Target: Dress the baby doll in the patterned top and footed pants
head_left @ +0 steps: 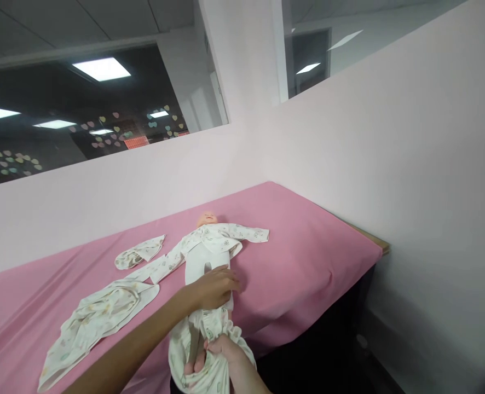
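A baby doll (207,257) lies on its back with its head toward the wall. It wears a small white printed jacket (221,235) whose front lies apart over a bare white torso. My left hand (217,285) reaches across the doll's hip, fingers curled over its side. Printed baby pants (213,372) are bunched round the doll's lower legs, and its small feet (195,362) show inside the fabric. My right hand (228,350) pinches the pants beside the feet; part of its grip is hidden by cloth.
A pink cloth (292,262) covers the table, which stands in a wall corner. Left of the doll lie a small folded printed cloth (139,253) and a crumpled printed garment (98,312). A wooden table edge (368,235) shows at right, with dark space below.
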Demonstrator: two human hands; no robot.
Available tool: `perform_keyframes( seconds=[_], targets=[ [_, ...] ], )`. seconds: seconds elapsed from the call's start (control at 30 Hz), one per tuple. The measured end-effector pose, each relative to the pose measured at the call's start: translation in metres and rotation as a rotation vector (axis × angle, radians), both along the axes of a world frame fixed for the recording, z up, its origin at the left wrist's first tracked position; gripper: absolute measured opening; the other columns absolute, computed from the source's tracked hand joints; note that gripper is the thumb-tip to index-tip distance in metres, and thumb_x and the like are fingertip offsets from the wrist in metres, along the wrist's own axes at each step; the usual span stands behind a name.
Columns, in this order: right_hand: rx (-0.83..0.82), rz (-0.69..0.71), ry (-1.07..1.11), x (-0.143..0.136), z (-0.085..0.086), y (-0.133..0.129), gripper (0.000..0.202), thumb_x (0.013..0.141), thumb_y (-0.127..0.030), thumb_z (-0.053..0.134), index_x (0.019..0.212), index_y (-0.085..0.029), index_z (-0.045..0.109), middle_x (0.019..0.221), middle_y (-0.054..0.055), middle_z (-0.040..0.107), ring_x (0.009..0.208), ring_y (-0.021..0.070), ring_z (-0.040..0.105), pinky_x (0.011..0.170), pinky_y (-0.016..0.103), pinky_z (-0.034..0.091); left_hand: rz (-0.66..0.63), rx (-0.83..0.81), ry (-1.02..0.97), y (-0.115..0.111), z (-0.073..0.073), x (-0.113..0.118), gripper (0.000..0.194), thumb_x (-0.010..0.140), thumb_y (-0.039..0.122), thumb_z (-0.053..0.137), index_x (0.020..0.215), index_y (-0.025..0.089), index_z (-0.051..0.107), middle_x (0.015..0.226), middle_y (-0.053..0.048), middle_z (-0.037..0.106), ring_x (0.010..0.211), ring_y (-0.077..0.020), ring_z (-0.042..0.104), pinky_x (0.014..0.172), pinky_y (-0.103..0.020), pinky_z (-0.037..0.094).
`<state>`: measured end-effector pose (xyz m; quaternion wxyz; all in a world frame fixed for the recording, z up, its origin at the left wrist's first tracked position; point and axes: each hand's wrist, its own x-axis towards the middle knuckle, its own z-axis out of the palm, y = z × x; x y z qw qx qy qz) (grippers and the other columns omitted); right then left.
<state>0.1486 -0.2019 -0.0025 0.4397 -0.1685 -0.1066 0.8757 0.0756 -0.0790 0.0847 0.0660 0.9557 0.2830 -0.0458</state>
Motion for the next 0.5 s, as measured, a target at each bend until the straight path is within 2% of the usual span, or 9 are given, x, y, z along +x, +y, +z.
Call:
perform_keyframes(
  seconds=[0.07, 0.13, 0.23, 0.3, 0.4, 0.5],
  targets=[
    [-0.010, 0.024, 0.019, 0.011, 0.002, 0.000, 0.020, 0.057, -0.033, 0.064, 0.062, -0.014, 0.064, 0.058, 0.009, 0.066, 0.071, 0.0256, 0.067, 0.067, 0.037, 0.054, -0.013, -0.069, 0.047, -0.005, 0.006, -0.008, 0.041, 0.075, 0.001, 0.048, 0.102, 0.025, 0.068, 0.113, -0.002, 0.068, 0.109, -0.0213, 0.060, 0.101, -0.040, 0.042],
    [-0.018, 0.038, 0.017, 0.020, 0.003, -0.001, 0.021, 0.059, -0.035, 0.063, 0.059, -0.014, 0.062, 0.057, 0.011, 0.065, 0.071, 0.0267, 0.067, 0.068, 0.038, 0.054, -0.013, -0.103, 0.107, -0.011, 0.007, -0.018, 0.041, 0.073, 0.003, 0.055, 0.103, 0.028, 0.067, 0.122, -0.002, 0.064, 0.120, -0.0251, 0.056, 0.108, -0.047, 0.036],
    [-0.003, 0.055, 0.029, 0.021, -0.003, -0.003, 0.024, 0.062, -0.037, 0.065, 0.055, -0.016, 0.058, 0.056, 0.012, 0.064, 0.072, 0.0282, 0.068, 0.069, 0.039, 0.054, 0.020, -0.031, 0.162, -0.022, -0.003, -0.025, 0.052, 0.067, 0.002, 0.062, 0.112, 0.029, 0.066, 0.144, -0.007, 0.048, 0.141, -0.0357, 0.033, 0.113, -0.058, 0.024],
    [-0.008, 0.022, 0.026, 0.018, -0.008, -0.005, 0.021, 0.062, -0.034, 0.068, 0.058, -0.017, 0.057, 0.054, 0.010, 0.063, 0.072, 0.0286, 0.068, 0.068, 0.039, 0.054, -0.004, 0.030, 0.131, -0.027, -0.011, -0.022, 0.049, 0.069, 0.003, 0.063, 0.110, 0.029, 0.066, 0.146, -0.006, 0.046, 0.145, -0.0357, 0.025, 0.115, -0.058, 0.020],
    [-0.025, -0.037, -0.005, 0.017, -0.012, -0.008, 0.019, 0.062, -0.031, 0.072, 0.064, -0.018, 0.058, 0.052, 0.006, 0.063, 0.069, 0.0274, 0.068, 0.067, 0.038, 0.053, -0.045, 0.030, 0.027, -0.028, -0.014, -0.015, 0.032, 0.077, 0.010, 0.064, 0.105, 0.027, 0.067, 0.128, -0.005, 0.058, 0.134, -0.0292, 0.042, 0.112, -0.049, 0.030],
    [-0.080, -0.051, 0.021, 0.026, -0.005, -0.008, 0.023, 0.064, -0.034, 0.074, 0.065, -0.016, 0.059, 0.057, 0.007, 0.065, 0.068, 0.0258, 0.068, 0.067, 0.038, 0.054, 0.084, -0.026, -0.083, -0.020, -0.002, -0.016, 0.024, 0.087, 0.026, 0.063, 0.111, 0.024, 0.064, 0.116, -0.006, 0.061, 0.112, -0.0249, 0.055, 0.097, -0.041, 0.043]
  ],
)
